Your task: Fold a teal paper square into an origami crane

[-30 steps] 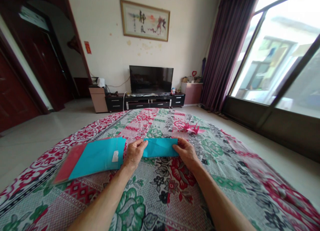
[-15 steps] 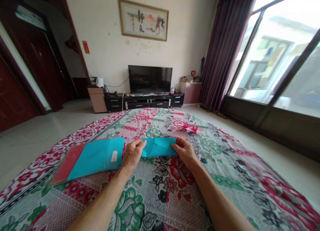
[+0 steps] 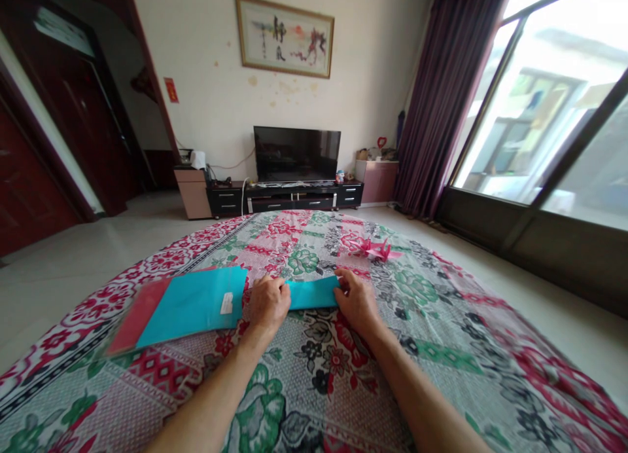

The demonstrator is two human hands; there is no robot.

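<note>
A folded strip of turquoise paper [image 3: 313,293] spans the gap between my two hands, just above or on the patterned tablecloth [image 3: 299,387]. My left hand [image 3: 269,300] is closed over the strip's left end, its fingers curled. At the other end my right hand [image 3: 357,300] pinches the paper's edge between thumb and fingers. The paper bends a little, with its upper right corner lifted. Left of my left hand lies a clear packet of turquoise and red paper sheets [image 3: 196,306], bearing a small white label.
Pink folded paper cranes [image 3: 377,249] stand on the cloth beyond my right hand. Past the table's far edge are a television [image 3: 297,154] on a low black cabinet [image 3: 279,199], a purple curtain [image 3: 434,99] and a large window at right.
My left hand has turned and curled further over the paper's left end. The right fingers have shifted along the right edge, and the strip now looks narrower and slightly bent.
</note>
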